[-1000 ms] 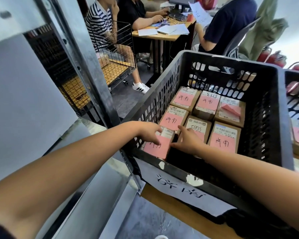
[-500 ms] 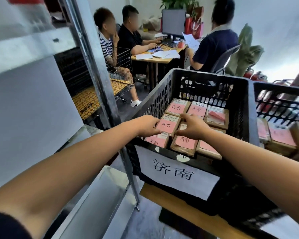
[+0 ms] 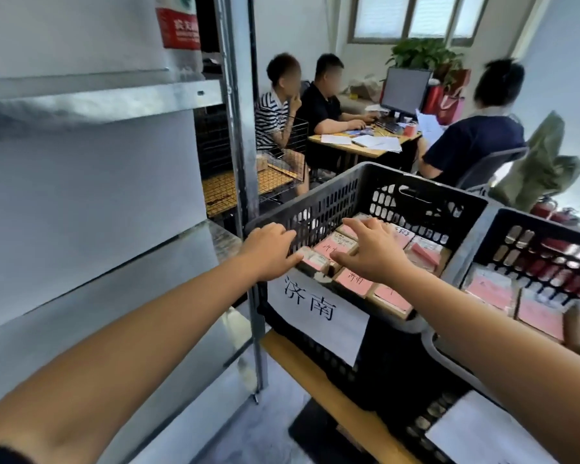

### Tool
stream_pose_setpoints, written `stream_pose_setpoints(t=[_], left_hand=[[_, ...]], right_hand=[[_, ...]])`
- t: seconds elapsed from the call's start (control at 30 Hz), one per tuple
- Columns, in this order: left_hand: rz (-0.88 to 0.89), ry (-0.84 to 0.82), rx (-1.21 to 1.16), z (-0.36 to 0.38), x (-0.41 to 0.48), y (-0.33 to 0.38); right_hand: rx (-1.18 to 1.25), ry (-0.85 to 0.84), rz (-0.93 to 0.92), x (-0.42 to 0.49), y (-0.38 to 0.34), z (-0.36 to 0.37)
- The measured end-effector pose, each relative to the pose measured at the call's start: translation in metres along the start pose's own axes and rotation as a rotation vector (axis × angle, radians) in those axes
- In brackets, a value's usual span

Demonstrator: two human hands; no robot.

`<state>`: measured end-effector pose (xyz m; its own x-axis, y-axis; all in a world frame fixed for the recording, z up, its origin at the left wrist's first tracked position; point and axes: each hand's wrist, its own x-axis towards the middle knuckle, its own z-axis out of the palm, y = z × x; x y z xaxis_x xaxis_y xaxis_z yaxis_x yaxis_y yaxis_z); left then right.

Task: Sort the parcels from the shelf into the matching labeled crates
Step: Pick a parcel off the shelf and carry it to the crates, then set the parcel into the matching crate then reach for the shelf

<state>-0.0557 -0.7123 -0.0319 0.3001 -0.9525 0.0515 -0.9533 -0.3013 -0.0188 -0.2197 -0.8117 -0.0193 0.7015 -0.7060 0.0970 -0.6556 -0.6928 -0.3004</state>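
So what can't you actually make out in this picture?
All from the head view:
- The right hand covers some of the parcels, so the labels under its palm are hidden.
- It is unclear whether the left hand holds the crate rim or a parcel.
- The second crate has a paper sign that is blurred, cut off by the bottom edge and unreadable.
- Blur smears the writing on the neighbouring parcels inside it.

The crate (image 3: 416,202) stood on a bench (image 3: 315,373) just right of the shelf (image 3: 114,98), parcels (image 3: 352,279) lying in rows inside it — a second crate (image 3: 533,236) sat just beside it on the right. Behind them stood a desk (image 3: 359,147), well apart.
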Motion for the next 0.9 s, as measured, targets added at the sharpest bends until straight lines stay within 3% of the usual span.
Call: stream_pose_setpoints(t=[0.23,0.43,0.9], left_hand=[[-0.217,0.084,-0.039,0.013,-0.096,-0.002],[-0.412,0.075,-0.020,0.012,-0.187,-0.026],[-1.003,0.060,-0.017,-0.016,-0.505,-0.124]], right_hand=[[-0.003,0.041,-0.224,-0.041,-0.040,0.014],[-0.025,-0.021,-0.428,-0.077,-0.102,0.038],[0.169,-0.210,-0.912,-0.223,-0.382,0.113]])
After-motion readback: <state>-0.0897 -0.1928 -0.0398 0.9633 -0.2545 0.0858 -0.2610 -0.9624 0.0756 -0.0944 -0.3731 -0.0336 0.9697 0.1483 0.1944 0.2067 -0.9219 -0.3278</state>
